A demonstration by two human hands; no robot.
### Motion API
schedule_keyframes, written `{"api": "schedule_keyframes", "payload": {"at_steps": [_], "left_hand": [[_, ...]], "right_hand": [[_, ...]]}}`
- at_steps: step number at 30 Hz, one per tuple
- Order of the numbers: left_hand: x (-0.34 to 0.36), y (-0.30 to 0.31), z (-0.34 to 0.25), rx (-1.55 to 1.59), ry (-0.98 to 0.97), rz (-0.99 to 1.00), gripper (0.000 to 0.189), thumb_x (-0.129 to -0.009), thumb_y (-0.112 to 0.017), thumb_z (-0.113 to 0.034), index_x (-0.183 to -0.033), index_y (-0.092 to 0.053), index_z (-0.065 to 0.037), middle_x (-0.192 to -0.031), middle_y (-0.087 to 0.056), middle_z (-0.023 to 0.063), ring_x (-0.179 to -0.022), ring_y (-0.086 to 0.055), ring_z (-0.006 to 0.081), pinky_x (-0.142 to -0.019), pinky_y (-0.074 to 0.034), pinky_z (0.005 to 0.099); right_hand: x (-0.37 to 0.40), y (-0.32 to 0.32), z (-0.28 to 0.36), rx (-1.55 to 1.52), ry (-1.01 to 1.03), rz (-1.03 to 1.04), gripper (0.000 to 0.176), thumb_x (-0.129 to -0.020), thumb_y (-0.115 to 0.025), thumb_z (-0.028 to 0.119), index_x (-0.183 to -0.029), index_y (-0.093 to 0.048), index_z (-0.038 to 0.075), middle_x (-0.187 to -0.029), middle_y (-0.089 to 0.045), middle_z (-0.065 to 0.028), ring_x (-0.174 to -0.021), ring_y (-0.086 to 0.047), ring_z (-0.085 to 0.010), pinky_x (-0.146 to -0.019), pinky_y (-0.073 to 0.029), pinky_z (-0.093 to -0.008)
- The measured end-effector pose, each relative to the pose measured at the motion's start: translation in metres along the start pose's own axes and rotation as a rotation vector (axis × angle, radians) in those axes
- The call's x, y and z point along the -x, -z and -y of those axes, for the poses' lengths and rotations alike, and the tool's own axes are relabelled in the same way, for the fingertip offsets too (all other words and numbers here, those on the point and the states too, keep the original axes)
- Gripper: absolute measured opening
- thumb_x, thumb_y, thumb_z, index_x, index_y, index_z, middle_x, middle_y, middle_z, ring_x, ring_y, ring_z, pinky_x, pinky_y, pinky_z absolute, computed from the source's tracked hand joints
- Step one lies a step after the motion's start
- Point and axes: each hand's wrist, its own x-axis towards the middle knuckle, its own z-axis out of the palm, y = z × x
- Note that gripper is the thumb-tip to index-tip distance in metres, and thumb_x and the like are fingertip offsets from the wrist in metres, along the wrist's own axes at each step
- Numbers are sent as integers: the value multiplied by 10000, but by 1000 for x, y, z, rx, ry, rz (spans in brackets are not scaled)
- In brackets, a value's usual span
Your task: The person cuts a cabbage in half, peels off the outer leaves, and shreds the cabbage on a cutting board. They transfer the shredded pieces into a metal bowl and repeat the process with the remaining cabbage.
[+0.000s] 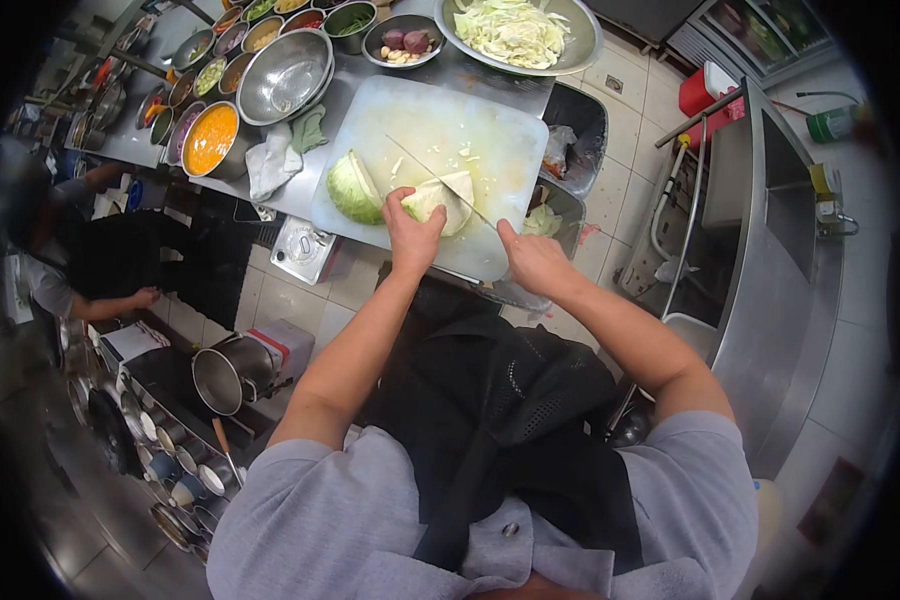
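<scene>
On the white cutting board (380,115) lies a cut piece of cabbage (457,212), pale cut faces showing. My left hand (415,232) grips its near left side, fingertips and thumb pressed on it. My right hand (538,264) is closed around the handle of a knife (462,192), the handle itself hidden in my fingers. The long blade slants up and left across the cabbage piece. Left of it rests a larger green cabbage wedge (350,188), apart from both hands. Small cabbage scraps are scattered over the board.
A steel bowl of shredded cabbage (510,35) stands behind the board. Left are stacked steel bowls (285,75), a pot of orange liquid (210,138) and a cloth (272,163). Bins (575,130) stand beyond the table's right edge. Another person (90,250) works at far left.
</scene>
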Motion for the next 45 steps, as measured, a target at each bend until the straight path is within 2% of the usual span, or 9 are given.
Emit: {"api": "schedule_keyframes", "payload": {"at_steps": [7,9,12,18,24,28,37,43,45], "left_hand": [[8,5,26,65,-170,12,629,-788,-812,-197,-1287,-464,-42,-1242,-472,219,-1196,-487,394,-1077,-400,450],[12,20,33,108,-160,2,591,-809,-810,-141,-1289,-475,-55,-1241,-518,180,-1176,-537,331,-1059,-438,419],[19,62,28,729,42,183,583,-853,-758,15,-1343,-456,-79,-1273,-574,111,-1143,-605,211,-1014,-510,359],[17,104,3,1011,103,272,646,-869,-716,46,-1415,-386,-59,-1290,-570,130,-1201,-597,235,-1064,-496,396],[30,110,5,1030,143,320,647,-895,-713,19,-1443,-383,-73,-1321,-562,133,-1236,-586,256,-1087,-491,431],[37,123,12,1063,171,337,652,-904,-712,19,-1454,-381,-92,-1342,-556,127,-1264,-577,267,-1106,-483,457],[30,119,10,1019,118,409,641,-891,-751,8,-1431,-424,-106,-1314,-567,100,-1216,-594,241,-1030,-534,414],[19,110,-7,1115,242,514,578,-935,-724,-37,-1429,-440,-134,-1329,-549,102,-1200,-599,233,-924,-588,401],[17,101,-19,1097,209,550,565,-944,-720,-49,-1429,-441,-136,-1330,-544,102,-1201,-598,232,-928,-587,400]], "right_hand": [[-52,-18,-4,-2,-30,-24,339,-885,-517,51,-1211,-429,18,-914,-706,-286,-895,-705,-463,-752,-533,-576],[-48,-12,-9,-80,-52,27,325,-901,-507,73,-1217,-440,43,-941,-702,-294,-906,-700,-471,-778,-529,-584],[-24,30,0,-90,-83,-16,343,-920,-501,110,-1260,-467,91,-938,-703,-295,-907,-696,-476,-792,-529,-580],[-82,70,-16,69,-81,-293,566,-940,-495,125,-1496,-453,222,-1134,-654,-254,-982,-685,-450,-824,-537,-559],[-161,41,-30,280,-59,-333,571,-934,-521,106,-1494,-482,215,-1257,-590,-239,-1118,-640,-426,-960,-502,-548],[-149,65,-8,-142,-118,-252,437,-949,-580,191,-1379,-543,126,-1290,-567,-256,-1154,-606,-453,-963,-511,-524],[-99,0,-3,-245,120,-348,417,-879,-674,143,-1277,-553,116,-1238,-580,-264,-1138,-598,-450,-968,-507,-493],[-23,39,-47,-159,-79,-323,582,-853,-742,170,-1401,-546,164,-1314,-554,-256,-1201,-573,-452,-1049,-476,-467],[-11,46,-40,-29,-77,-502,732,-839,-800,225,-1502,-491,194,-1408,-506,-271,-1250,-554,-455,-1099,-446,-479]]}}
